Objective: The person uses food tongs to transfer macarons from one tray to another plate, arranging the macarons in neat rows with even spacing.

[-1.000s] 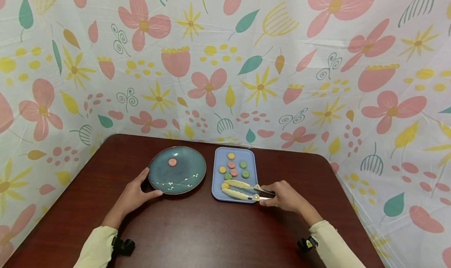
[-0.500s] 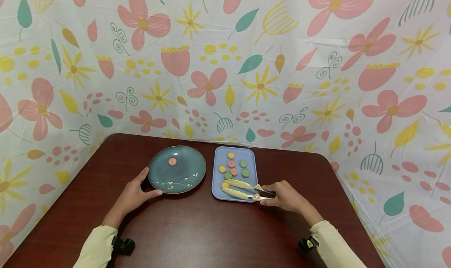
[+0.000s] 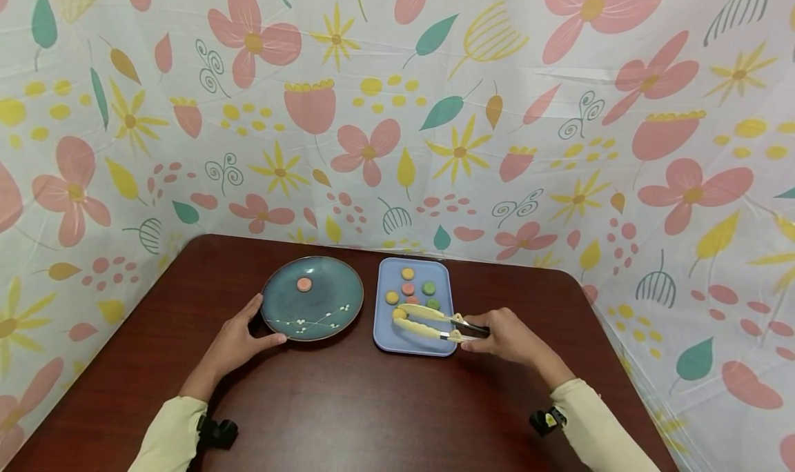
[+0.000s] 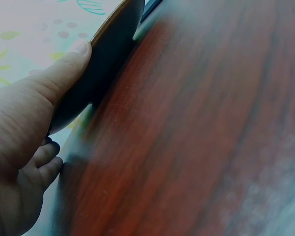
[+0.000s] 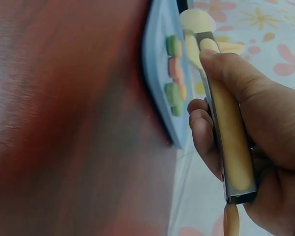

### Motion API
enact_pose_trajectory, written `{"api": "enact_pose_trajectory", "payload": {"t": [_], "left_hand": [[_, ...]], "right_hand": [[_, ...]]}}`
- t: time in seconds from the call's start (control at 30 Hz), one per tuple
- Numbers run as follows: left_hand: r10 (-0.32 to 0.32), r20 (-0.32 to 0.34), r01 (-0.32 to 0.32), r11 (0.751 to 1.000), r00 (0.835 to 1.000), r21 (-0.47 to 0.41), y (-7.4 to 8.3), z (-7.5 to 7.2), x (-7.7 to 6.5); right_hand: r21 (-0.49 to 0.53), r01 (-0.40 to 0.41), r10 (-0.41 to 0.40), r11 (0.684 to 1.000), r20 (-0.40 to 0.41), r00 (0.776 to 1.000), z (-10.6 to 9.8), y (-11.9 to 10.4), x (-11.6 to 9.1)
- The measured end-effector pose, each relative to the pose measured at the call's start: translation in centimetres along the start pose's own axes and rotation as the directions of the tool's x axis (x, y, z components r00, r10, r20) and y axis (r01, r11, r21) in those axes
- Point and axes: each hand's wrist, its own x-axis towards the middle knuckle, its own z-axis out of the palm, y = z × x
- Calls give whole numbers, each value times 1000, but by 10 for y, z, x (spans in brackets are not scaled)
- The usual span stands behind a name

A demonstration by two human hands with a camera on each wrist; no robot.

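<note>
My left hand point(image 3: 232, 341) rests against the near left rim of a blue-green plate point(image 3: 313, 310), thumb and fingers spread along its edge. One pink macaron point(image 3: 304, 284) sits on that plate. In my right hand point(image 3: 506, 337) I grip a pair of tongs point(image 3: 428, 330) with cream-coloured tips. A yellow macaron point(image 3: 399, 314) is between the tips, over the blue tray point(image 3: 388, 341). Several pink, green and yellow macarons lie on the tray; the tongs partly cover some. The right wrist view shows my thumb and fingers round the tongs' handle point(image 5: 231, 132).
Plate and tray stand side by side near the far edge of a dark brown wooden table point(image 3: 348, 410). A flower-printed cloth point(image 3: 373, 113) hangs right behind the table and along its sides.
My right hand has raised the tongs slightly and moved them away from me, and the yellow macaron has come along. The nearest green macaron is now hidden. My left hand stays put.
</note>
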Motion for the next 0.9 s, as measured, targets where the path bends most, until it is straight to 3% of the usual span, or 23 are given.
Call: {"api": "enact_pose_trajectory", "payload": {"t": [0.53, 0.9], "left_hand": [[5, -5, -5, 1000, 1000, 3, 0, 0, 0], [12, -7, -12, 1000, 1000, -5, 0, 1, 0]], "right_hand": [[-40, 12, -13, 999, -23, 1000, -31, -17, 30], [-28, -27, 27, 999, -6, 1000, -38, -25, 51]]}}
